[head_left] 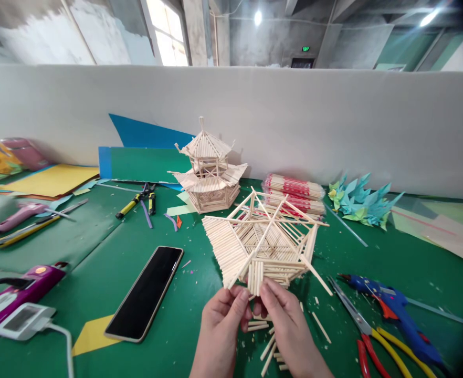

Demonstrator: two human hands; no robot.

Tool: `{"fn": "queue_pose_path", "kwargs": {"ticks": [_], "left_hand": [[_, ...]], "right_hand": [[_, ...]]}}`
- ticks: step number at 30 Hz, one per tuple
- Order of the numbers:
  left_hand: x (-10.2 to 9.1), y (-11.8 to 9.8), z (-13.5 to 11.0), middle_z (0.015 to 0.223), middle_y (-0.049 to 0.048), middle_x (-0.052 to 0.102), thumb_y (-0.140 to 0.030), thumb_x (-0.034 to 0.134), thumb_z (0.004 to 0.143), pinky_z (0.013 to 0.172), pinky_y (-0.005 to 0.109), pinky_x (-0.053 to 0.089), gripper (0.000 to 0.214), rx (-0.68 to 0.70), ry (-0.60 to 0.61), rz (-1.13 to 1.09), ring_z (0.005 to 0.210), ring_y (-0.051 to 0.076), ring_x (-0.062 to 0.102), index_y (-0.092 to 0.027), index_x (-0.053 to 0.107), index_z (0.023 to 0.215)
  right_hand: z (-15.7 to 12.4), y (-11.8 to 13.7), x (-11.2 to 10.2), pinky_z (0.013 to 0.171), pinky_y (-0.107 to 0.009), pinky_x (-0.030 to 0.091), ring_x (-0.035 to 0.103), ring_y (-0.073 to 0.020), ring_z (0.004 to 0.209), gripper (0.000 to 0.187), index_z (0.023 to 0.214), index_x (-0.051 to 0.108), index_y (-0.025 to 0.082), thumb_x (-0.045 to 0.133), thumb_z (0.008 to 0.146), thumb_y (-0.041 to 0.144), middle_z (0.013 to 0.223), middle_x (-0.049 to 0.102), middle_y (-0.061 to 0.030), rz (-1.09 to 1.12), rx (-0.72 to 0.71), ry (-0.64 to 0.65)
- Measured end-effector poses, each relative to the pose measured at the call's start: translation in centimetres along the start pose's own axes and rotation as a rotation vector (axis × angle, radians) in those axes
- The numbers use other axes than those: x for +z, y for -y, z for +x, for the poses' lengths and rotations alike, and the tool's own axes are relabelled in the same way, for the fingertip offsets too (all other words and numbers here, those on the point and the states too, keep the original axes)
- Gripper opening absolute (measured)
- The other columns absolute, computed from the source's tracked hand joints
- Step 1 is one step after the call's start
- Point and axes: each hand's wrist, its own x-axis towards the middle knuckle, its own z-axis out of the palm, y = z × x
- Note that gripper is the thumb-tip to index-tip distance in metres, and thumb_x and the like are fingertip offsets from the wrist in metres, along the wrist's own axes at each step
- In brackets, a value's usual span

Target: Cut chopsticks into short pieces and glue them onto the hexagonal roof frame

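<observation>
One white partition (294, 115), closing off the far edge of the green table (184, 320). One stick frame (263, 236), right of the table's middle: left roof panel slatted, the rest largely open. One pagoda (210, 184), just behind it. Two hands: left hand (223, 320) and right hand (288, 317), fingers closed to a pinch on opposite sides of a short stick row (256, 278) at the frame's near edge; contact with the frame, I cannot tell. One phone (147, 294), left; bare green between it and the left hand. One blue glue gun (402, 310), right. Several wrapped bundles (294, 186), red wrapper marks illegible from where I stand. One lit green sign (306, 49), beyond the partition, unreadable.
</observation>
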Motion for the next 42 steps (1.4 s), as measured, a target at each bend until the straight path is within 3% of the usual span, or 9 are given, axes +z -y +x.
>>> {"fn": "queue_pose_path", "kwargs": {"ticks": [14,25,42], "left_hand": [[-0.1,-0.1,-0.1,0.049,-0.0026,0.055,-0.033,0.074,0.064,0.044,0.017,0.034,0.023,0.009,0.011,0.027,0.045,0.007,0.044,-0.013,0.063,0.060],[0.0,-0.2,-0.6,0.051,-0.0017,0.054,-0.032,0.065,0.073,0.049,0.019,0.035,0.026,0.014,0.063,0.044,0.045,0.007,0.042,-0.013,0.060,0.056],[0.2,0.0,-0.5,0.050,-0.0024,0.054,-0.033,0.069,0.068,0.045,0.017,0.034,0.022,0.062,0.011,0.143,0.046,0.007,0.042,-0.013,0.062,0.061]], "right_hand": [[0.1,0.8,0.1,0.055,-0.020,0.038,0.041,-0.0110,0.057,0.030,0.066,0.049,0.019,0.042,0.089,0.037,0.060,0.045,0.0033,0.018,-0.026,-0.027],[-0.7,0.7,-0.5,0.058,-0.022,0.036,0.044,-0.0126,0.061,0.033,0.083,0.062,0.018,0.042,0.088,0.043,0.064,0.048,0.0021,-0.044,0.001,-0.058],[-1.6,0.2,-1.2,0.056,-0.024,0.036,0.044,-0.0138,0.060,0.037,0.095,0.064,0.019,0.041,0.087,0.047,0.063,0.047,0.0014,-0.060,-0.006,-0.072]]}}
